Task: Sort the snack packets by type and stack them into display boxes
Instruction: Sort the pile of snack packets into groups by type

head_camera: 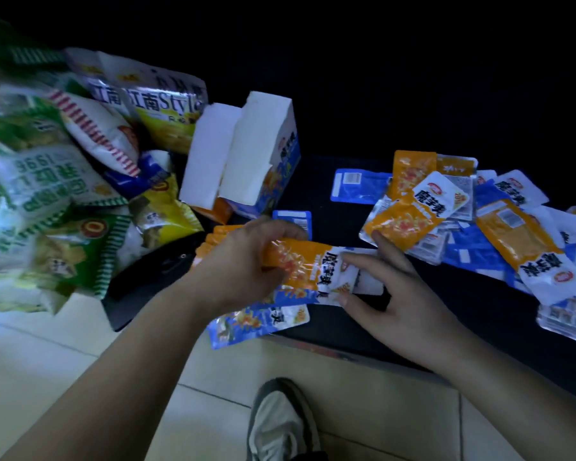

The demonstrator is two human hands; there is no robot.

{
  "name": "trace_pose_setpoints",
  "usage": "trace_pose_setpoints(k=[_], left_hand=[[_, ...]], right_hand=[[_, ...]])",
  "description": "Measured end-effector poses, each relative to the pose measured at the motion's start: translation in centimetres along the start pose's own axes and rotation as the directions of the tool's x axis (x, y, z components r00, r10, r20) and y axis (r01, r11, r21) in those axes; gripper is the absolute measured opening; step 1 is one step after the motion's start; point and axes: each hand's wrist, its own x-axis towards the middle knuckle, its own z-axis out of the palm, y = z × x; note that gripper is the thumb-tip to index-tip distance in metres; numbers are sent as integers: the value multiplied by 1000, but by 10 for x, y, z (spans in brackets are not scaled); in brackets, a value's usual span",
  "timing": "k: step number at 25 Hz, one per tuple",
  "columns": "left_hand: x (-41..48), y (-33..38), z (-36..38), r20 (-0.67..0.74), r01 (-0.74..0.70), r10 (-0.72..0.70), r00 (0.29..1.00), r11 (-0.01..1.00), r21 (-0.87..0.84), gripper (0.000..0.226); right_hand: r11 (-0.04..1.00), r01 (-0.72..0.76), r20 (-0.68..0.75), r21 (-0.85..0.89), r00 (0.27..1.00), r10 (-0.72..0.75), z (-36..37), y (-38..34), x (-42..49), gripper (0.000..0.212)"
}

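Centrally in the head view, the left hand (246, 257) has its fingers curled tightly round the orange end of an orange packet (300, 261), which is held lengthwise above the near edge of a dark low surface (413, 331). The right hand (389, 294) meets the same packet at its white end: thumb and forefinger are narrowed to a pinch on that end, the thumb below and the forefinger on top. One longer finger stretches away toward the loose pile (499, 227), and whether it touches the nearest packet there cannot be confirmed. Blue packets (256, 324) lie directly beneath the held one, partly overhanging the near edge; whether the left hand grips them as well cannot be told. A display box (263, 154) stands open just beyond the left hand, white flaps raised, blue and orange print on its right face. The loose pile of orange, blue and white packets spreads over the right part of the dark surface, some face up, some showing barcodes. A single blue packet (356, 186) lies flat between box and pile. Large snack bags (80, 154), green, white and yellow, are heaped at the left and blurred. Pale floor tiles (64, 367) occupy the near left, and a shoe (280, 424) shows at the near centre.
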Motion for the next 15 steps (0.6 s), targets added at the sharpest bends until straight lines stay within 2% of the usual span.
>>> trace_pose_setpoints(k=[2,4,7,9,11,13,15], left_hand=[[-3,-24,-1,-54,0,8,999,989,145,60],[-10,-40,6,-184,28,36,982,942,334,63],[-24,-41,29,-403,80,138,905,874,480,53],[-35,-34,51,-378,25,174,909,883,468,43],[-41,-30,70,-262,16,134,956,865,501,49],[-37,-31,76,-239,73,68,969,842,535,56],[-30,-27,74,-253,144,-2,968,826,545,60]], right_hand=[[998,-47,12,-41,999,48,12,-6,9,55],[993,-61,38,-97,997,65,19,-10,12,62],[987,-119,102,-112,986,130,23,-14,10,70],[988,-143,115,-58,982,149,28,-14,11,71],[984,-165,138,74,978,154,28,-11,12,70],[965,-183,186,189,971,148,23,-8,9,66],[955,-198,176,219,971,161,11,-4,3,58]])
